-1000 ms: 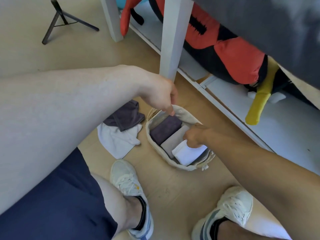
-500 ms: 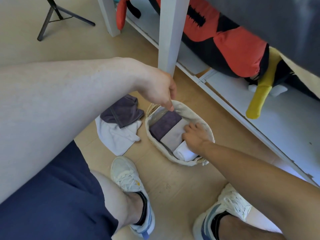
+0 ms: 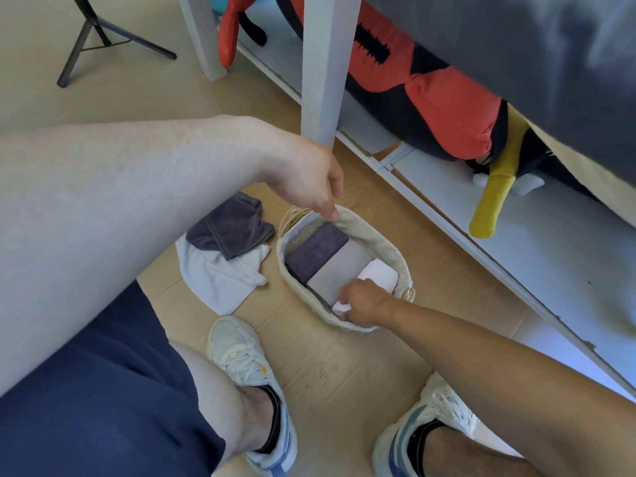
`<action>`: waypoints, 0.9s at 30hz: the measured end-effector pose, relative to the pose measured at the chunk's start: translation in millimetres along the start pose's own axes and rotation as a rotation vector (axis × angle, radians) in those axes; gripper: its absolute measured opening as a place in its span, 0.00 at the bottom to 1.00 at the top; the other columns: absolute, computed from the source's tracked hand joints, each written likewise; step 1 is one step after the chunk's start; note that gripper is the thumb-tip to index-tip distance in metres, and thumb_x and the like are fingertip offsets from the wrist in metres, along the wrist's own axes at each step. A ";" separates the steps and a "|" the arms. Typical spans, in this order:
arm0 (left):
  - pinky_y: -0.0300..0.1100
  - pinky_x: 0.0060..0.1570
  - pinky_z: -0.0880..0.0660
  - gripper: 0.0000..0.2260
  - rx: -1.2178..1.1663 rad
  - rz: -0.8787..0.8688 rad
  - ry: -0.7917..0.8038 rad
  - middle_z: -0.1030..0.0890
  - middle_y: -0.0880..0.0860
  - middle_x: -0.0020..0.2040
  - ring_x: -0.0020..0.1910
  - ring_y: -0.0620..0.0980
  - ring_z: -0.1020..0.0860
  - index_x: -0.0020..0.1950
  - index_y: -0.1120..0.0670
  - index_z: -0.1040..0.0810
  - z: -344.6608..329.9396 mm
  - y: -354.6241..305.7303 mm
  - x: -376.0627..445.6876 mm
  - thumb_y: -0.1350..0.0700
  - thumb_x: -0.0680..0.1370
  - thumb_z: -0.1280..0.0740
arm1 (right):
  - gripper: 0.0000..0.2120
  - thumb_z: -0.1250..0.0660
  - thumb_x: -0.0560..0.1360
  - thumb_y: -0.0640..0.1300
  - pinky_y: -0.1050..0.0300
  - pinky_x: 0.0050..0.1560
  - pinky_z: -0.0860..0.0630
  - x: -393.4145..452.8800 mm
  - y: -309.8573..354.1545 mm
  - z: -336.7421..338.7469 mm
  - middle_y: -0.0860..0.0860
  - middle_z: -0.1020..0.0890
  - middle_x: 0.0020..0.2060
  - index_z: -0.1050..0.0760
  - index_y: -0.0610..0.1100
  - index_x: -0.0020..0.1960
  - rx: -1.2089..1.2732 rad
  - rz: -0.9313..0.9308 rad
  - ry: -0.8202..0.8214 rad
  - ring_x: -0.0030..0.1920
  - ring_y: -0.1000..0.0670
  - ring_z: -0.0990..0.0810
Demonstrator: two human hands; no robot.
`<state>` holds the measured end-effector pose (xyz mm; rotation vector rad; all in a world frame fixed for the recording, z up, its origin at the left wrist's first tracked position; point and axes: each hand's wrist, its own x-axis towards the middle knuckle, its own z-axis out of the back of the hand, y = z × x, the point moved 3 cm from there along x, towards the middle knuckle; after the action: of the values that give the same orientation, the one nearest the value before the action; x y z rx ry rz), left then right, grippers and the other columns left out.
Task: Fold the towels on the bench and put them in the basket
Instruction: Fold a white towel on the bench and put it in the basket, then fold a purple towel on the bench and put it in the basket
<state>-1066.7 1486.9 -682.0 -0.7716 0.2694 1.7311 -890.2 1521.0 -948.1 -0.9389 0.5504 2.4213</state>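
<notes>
A small oval cream basket (image 3: 382,244) stands on the floor. Inside lie a folded dark purple towel (image 3: 316,251), a folded grey towel (image 3: 339,271) and a folded white towel (image 3: 378,277), side by side. My right hand (image 3: 361,301) is at the basket's near end, fingers closed on the white towel's near end. My left hand (image 3: 309,180) hovers over the basket's far rim, fingers curled down and just touching the rim. Left of the basket, an unfolded dark purple towel (image 3: 229,227) lies on an unfolded white towel (image 3: 220,280).
A white bench leg (image 3: 323,63) rises just behind the basket; a low white shelf (image 3: 550,242) runs to the right with a red and black plush toy (image 3: 447,115) on it. A tripod (image 3: 99,36) stands at far left. My shoes (image 3: 247,380) are near the basket.
My right hand has pushed the white towel down into the basket and slid to its near end. The left hand rose slightly above the far rim.
</notes>
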 end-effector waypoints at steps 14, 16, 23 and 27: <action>0.47 0.63 0.27 0.19 -0.009 0.008 0.017 0.19 0.46 0.60 0.58 0.50 0.24 0.67 0.46 0.25 -3.9 0.9 1.9 0.43 0.79 0.31 | 0.58 0.32 0.73 0.66 0.42 0.76 0.47 -13.8 -7.9 5.9 0.38 0.56 0.79 0.63 0.34 0.79 0.049 -0.457 -0.033 0.79 0.34 0.55; 0.46 0.62 0.27 0.19 -0.004 0.009 0.021 0.20 0.46 0.60 0.58 0.49 0.24 0.67 0.45 0.25 -5.4 1.2 2.7 0.42 0.78 0.31 | 0.63 0.29 0.70 0.68 0.40 0.77 0.50 -7.6 -12.1 -1.1 0.38 0.62 0.79 0.68 0.34 0.78 0.109 -0.460 0.012 0.79 0.35 0.61; 0.47 0.62 0.26 0.19 -0.001 0.024 0.038 0.19 0.46 0.60 0.58 0.49 0.23 0.68 0.45 0.25 -8.4 7.7 1.0 0.42 0.78 0.31 | 0.65 0.31 0.67 0.72 0.43 0.78 0.47 -2.1 -11.4 7.7 0.33 0.51 0.78 0.62 0.29 0.78 -0.029 -0.424 0.039 0.78 0.35 0.50; 0.46 0.61 0.27 0.20 -0.021 0.040 0.028 0.20 0.46 0.61 0.57 0.49 0.24 0.68 0.45 0.25 -7.1 14.9 -3.1 0.41 0.78 0.31 | 0.64 0.31 0.67 0.73 0.45 0.77 0.45 -8.2 -13.2 17.6 0.35 0.49 0.78 0.58 0.30 0.78 -0.028 -0.378 0.057 0.78 0.36 0.46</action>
<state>-1077.6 1475.9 -688.6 -0.8113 0.2877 1.7644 -886.4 1538.4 -932.8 -1.0232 0.3241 2.0735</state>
